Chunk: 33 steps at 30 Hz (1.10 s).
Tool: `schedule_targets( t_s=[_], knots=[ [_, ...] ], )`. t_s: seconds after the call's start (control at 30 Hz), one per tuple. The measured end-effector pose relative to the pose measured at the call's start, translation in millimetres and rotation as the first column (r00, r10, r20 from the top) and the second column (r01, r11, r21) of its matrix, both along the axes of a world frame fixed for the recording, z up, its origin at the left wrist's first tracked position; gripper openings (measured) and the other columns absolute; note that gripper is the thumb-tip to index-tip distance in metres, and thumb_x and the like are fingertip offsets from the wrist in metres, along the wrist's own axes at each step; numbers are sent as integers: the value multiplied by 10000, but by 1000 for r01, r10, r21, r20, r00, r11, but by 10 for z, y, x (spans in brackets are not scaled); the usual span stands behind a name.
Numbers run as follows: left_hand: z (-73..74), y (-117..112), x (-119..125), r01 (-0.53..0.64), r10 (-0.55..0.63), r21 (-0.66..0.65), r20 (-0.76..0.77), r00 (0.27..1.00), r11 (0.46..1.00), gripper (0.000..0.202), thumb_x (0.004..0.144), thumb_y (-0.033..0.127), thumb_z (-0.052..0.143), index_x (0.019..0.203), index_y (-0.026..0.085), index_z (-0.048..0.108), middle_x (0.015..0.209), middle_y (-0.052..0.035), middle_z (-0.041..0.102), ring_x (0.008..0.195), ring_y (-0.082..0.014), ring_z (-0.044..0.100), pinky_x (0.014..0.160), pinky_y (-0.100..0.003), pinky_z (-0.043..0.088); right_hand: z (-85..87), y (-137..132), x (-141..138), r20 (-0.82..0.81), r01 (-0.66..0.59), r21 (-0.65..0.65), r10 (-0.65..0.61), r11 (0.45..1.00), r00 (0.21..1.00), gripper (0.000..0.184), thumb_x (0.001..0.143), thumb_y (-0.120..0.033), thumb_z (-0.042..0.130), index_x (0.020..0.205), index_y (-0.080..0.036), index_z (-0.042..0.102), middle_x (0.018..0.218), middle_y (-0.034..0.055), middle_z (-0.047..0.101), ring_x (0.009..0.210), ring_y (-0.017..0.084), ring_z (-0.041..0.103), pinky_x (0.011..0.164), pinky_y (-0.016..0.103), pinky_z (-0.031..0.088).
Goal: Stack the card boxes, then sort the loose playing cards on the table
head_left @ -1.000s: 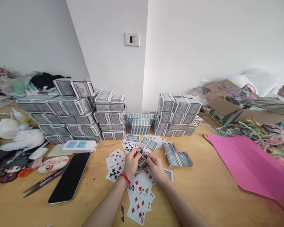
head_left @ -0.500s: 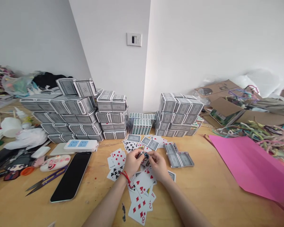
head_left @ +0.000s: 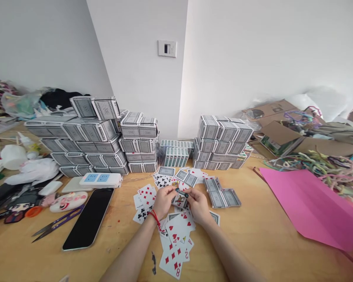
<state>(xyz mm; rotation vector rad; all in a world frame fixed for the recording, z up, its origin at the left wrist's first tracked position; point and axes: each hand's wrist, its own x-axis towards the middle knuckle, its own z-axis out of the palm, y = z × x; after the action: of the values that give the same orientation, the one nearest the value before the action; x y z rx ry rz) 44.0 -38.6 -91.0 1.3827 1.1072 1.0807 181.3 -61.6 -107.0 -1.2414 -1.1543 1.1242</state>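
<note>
My left hand point(head_left: 164, 202) and my right hand point(head_left: 199, 206) are both closed, pinching a playing card point(head_left: 180, 201) between them by its upper edge. Its picture side faces me, and the upper edge looks folded over. Under and around my hands lie loose cards, among them hearts point(head_left: 178, 229) and an eight of diamonds point(head_left: 173, 261). More cards, such as a seven of diamonds point(head_left: 147, 196), are spread to the left, with a face-down card point(head_left: 166, 171) farther back. Just right of my right hand rests an angular piece built from cards point(head_left: 222, 194).
Tall stacks of card-covered blocks stand at the left point(head_left: 91, 133) and right point(head_left: 223, 137), with green card boxes point(head_left: 176, 156) between. A black phone point(head_left: 88, 219), scissors point(head_left: 57, 224) and a power strip point(head_left: 101, 179) lie left. Pink paper point(head_left: 308, 203) and an open carton point(head_left: 294, 135) are right.
My hands have drawn slightly apart at the fingertips. The card between them has turned, so that more of its picture side shows.
</note>
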Motion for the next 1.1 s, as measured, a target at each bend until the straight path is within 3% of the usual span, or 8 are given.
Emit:
schedule_targets(
  t_s=[0.17, 0.27, 0.4, 0.6, 0.83, 0.97, 1.1],
  knots=[
    [-6, 7, -4, 23, -21, -46, 51, 998, 999, 217, 686, 324, 554, 587, 133, 585, 486, 41, 431, 450, -76, 352, 424, -194, 273, 92, -12, 21, -143, -52, -79, 41, 996, 989, 150, 645, -304, 574, 690, -161, 571, 520, -32, 544, 428, 97, 425, 430, 212, 318],
    [15, 24, -12, 34, -29, -83, 63, 998, 996, 206, 677, 322, 569, 606, 129, 595, 479, 46, 426, 434, -67, 348, 407, -184, 262, 132, -10, 46, -181, -82, -91, 64, 993, 981, 200, 651, -335, 592, 738, -155, 575, 554, -25, 559, 443, 94, 436, 441, 210, 328],
    [28, 47, -38, 102, -86, -171, 102, 991, 980, 181, 662, 307, 580, 670, 128, 608, 533, 21, 524, 461, -84, 437, 445, -193, 344, 100, 22, 76, -142, -67, -82, 54, 994, 988, 230, 663, -356, 600, 754, -149, 558, 575, -13, 565, 474, 102, 455, 473, 220, 348],
    [14, 32, -21, 49, -50, -18, -55, 997, 999, 115, 625, 246, 587, 602, 134, 596, 579, -1, 582, 540, -105, 491, 519, -207, 378, 33, 48, 65, 71, 38, 18, -39, 999, 997, 145, 662, -303, 574, 660, -167, 522, 551, -25, 528, 485, 105, 431, 472, 218, 313],
    [22, 44, -27, 74, -71, -152, 25, 997, 986, 170, 597, 294, 623, 566, 135, 573, 451, 44, 481, 422, -75, 395, 426, -195, 301, 50, 35, 85, -54, -23, -61, 20, 998, 998, 198, 641, -349, 599, 646, -164, 527, 501, -39, 505, 426, 87, 386, 423, 208, 273],
    [-22, 53, -25, 67, -62, -152, 36, 997, 986, 177, 596, 289, 630, 549, 138, 550, 440, 52, 463, 413, -72, 392, 417, -191, 300, 26, 38, 55, -58, 34, -51, -36, 998, 998, 219, 628, -361, 625, 641, -161, 536, 521, -21, 546, 443, 98, 433, 432, 214, 312],
    [-49, 40, -2, 4, 7, -123, 86, 996, 992, 180, 633, 312, 619, 639, 136, 584, 558, 12, 561, 494, -98, 486, 460, -201, 377, 70, 39, 66, -90, 33, -26, -35, 999, 995, 271, 645, -405, 630, 726, -155, 565, 657, 32, 623, 563, 145, 548, 510, 245, 420]
  ],
)
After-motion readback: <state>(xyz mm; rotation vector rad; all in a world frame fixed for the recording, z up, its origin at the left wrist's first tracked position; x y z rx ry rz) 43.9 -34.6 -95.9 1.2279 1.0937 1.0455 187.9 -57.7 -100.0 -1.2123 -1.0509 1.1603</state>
